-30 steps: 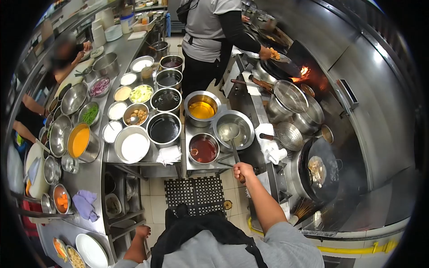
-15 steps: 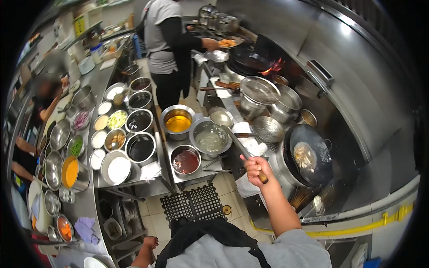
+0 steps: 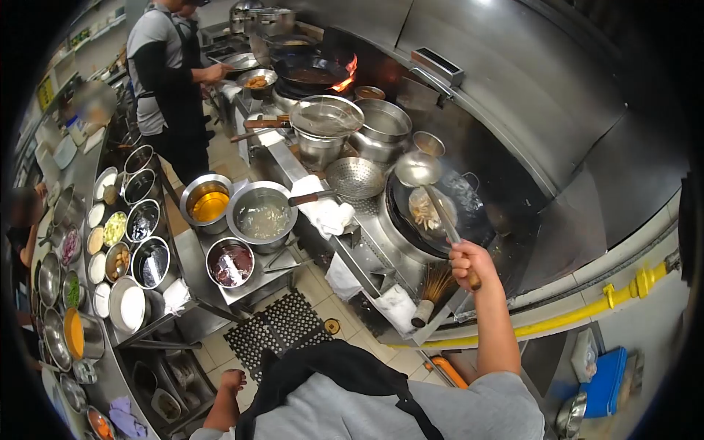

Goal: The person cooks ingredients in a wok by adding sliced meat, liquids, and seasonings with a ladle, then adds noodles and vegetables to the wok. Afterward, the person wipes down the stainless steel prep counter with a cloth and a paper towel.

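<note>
One ladle is clasped in my right grip, over the wok. My left grip hangs low; spread or closed, I cannot tell.

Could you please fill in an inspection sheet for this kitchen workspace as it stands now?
Surface: steel table with three pots grouped on it.
Job's things: ladle over the near wok, contact not clear; pale food in the wok.
Clutter: white cloths by the perforated strainer; brush near the wok; purple cloth at lower left.
Hands: right hand closed on the ladle; left hand held low, nothing visible in it.
Cables: nothing seen.
Surroundings: co-worker at the far end; flame beyond the strainer; yellow pipe on the right; floor mat.
</note>
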`<state>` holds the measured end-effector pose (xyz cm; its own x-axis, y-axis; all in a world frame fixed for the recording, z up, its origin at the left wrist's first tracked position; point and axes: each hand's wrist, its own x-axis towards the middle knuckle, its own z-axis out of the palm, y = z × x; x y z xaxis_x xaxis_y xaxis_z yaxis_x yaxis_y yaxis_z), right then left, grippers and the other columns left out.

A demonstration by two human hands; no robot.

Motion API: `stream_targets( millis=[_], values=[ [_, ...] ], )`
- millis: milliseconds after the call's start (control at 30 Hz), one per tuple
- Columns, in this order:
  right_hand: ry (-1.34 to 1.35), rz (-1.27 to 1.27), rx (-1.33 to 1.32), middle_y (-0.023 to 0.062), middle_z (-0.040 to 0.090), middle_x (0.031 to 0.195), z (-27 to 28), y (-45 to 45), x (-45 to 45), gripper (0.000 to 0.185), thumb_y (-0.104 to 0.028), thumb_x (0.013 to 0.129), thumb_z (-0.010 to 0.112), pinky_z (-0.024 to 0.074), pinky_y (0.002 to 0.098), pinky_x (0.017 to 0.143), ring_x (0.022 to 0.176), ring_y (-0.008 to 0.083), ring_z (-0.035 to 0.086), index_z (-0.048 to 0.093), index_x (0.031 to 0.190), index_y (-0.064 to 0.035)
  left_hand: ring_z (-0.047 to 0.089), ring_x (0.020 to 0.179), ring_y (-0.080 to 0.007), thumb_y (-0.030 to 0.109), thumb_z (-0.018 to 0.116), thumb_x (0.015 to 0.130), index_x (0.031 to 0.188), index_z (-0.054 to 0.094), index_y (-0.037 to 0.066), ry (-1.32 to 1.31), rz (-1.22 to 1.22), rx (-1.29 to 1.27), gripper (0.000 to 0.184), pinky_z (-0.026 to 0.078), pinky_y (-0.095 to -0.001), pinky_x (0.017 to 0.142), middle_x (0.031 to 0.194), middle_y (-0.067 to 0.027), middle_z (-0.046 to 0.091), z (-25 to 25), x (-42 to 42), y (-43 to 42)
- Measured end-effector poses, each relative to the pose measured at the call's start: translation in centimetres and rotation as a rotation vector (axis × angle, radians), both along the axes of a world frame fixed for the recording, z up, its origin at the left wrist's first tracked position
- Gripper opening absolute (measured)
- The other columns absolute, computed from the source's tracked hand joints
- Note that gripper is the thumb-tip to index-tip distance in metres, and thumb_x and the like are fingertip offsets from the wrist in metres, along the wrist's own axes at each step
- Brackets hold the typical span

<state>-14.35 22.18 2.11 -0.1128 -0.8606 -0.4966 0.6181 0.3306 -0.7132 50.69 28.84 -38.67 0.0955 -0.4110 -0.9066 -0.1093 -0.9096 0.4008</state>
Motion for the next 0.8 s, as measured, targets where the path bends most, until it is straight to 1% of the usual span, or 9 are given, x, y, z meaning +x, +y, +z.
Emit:
stream_targets(
  millis=[33,67,133,167,300,333,400,500,800],
  values=[
    [0.53,0.019,0.109,0.008,0.055,0.067,-0.9,-0.2,-0.9,0.039,-0.012,0.088,0.051,0.0477,0.0322,0.047,0.048,0.0174,0.054,0.051,0.123,0.0033,0.055,0.051,-0.0177,0.008,0.054,0.084,0.088,0.061,0.004,-0.016,-0.021,-0.036,0.009,0.034,-0.0302,0.041,0.067,-0.0049,0.057,0.1,-0.8,-0.3],
    [0.531,0.013,0.11,0.008,0.055,0.067,-1.8,0.0,-1.8,0.039,-0.012,0.088,0.051,0.0477,0.0322,0.047,0.048,0.0174,0.054,0.051,0.123,0.0033,0.055,0.051,-0.0177,0.008,0.054,0.084,0.088,0.061,0.004,-0.014,-0.027,-0.038,0.009,0.034,-0.0302,0.041,0.067,-0.0049,0.057,0.3,-1.5,-0.5],
    [1.613,0.12,0.229,0.0154,0.062,0.076,-2.8,0.7,-1.8,0.049,-0.009,0.082,0.056,0.0503,0.0395,0.052,0.053,0.0272,0.059,0.046,0.129,-0.0013,0.055,0.051,-0.0181,0.008,0.054,0.084,0.086,0.061,0.004,-0.055,-0.08,-0.091,0.009,0.034,-0.0302,0.041,0.066,-0.0051,0.057,1.1,-2.2,-0.7],
    [1.941,0.035,0.152,0.0282,0.064,0.092,-3.2,1.6,-1.8,0.055,-0.01,0.078,0.059,0.0516,0.0464,0.071,0.077,0.0429,0.064,0.044,0.13,-0.0002,0.055,0.051,-0.0181,0.008,0.054,0.084,0.086,0.061,0.004,-0.059,-0.079,-0.089,0.009,0.034,-0.0302,0.041,0.066,-0.0051,0.057,1.6,-2.1,-0.5],
    [1.791,-0.115,0.301,0.035,0.061,0.095,-1.0,0.1,5.7,0.059,-0.009,0.079,0.052,0.0503,0.0492,0.077,0.088,0.0487,0.061,0.039,0.136,-0.0028,0.055,0.052,-0.0193,0.007,0.053,0.084,0.086,0.061,0.003,-0.087,-0.166,-0.092,0.009,0.034,-0.0304,0.041,0.067,-0.0056,0.058,3.5,-1.1,-0.1],
    [1.963,-0.267,-0.303,0.026,0.063,0.079,-5.8,-1.0,3.8,0.052,-0.009,0.083,0.052,0.0522,0.0473,0.057,0.062,0.0398,0.063,0.041,0.133,-0.0047,0.055,0.052,-0.0194,0.006,0.052,0.084,0.086,0.061,0.003,-0.094,-0.204,-0.106,0.01,0.034,-0.0303,0.042,0.067,-0.0056,0.058,3.7,-0.6,0.1],
    [0.776,-0.099,-0.019,0.01,0.054,0.066,-0.8,-2.2,10.5,0.032,-0.008,0.086,0.053,0.0445,0.0366,0.039,0.042,0.02,0.051,0.049,0.118,-0.0061,0.055,0.052,-0.0197,0.006,0.051,0.084,0.087,0.062,0.003,-0.106,-0.282,-0.134,0.011,0.034,-0.0302,0.042,0.067,-0.0056,0.058,3.1,0.9,0.8],
    [-0.003,0.003,-0.123,0.0026,0.047,0.063,-1.4,-4.8,14.1,0.012,-0.005,0.087,0.055,0.0338,0.0276,0.032,0.039,0.0089,0.039,0.048,0.096,-0.0087,0.055,0.052,-0.0197,0.006,0.051,0.085,0.089,0.063,0.003,-0.134,-0.277,-0.182,0.013,0.034,-0.0304,0.043,0.068,-0.0053,0.058,2.9,3.2,2.4],
    [0.739,0.536,-0.021,0.0052,0.055,0.064,-14.1,-15.5,28.7,0.008,-0.007,0.079,0.062,0.0399,0.0342,0.038,0.042,0.0153,0.049,0.056,0.081,-0.0029,0.054,0.054,-0.0199,0.01,0.053,0.083,0.089,0.063,0.005,-0.097,0.332,0.042,0.013,0.035,-0.0335,0.046,0.067,-0.0041,0.056,2.2,9.1,12.7]
  ],
)
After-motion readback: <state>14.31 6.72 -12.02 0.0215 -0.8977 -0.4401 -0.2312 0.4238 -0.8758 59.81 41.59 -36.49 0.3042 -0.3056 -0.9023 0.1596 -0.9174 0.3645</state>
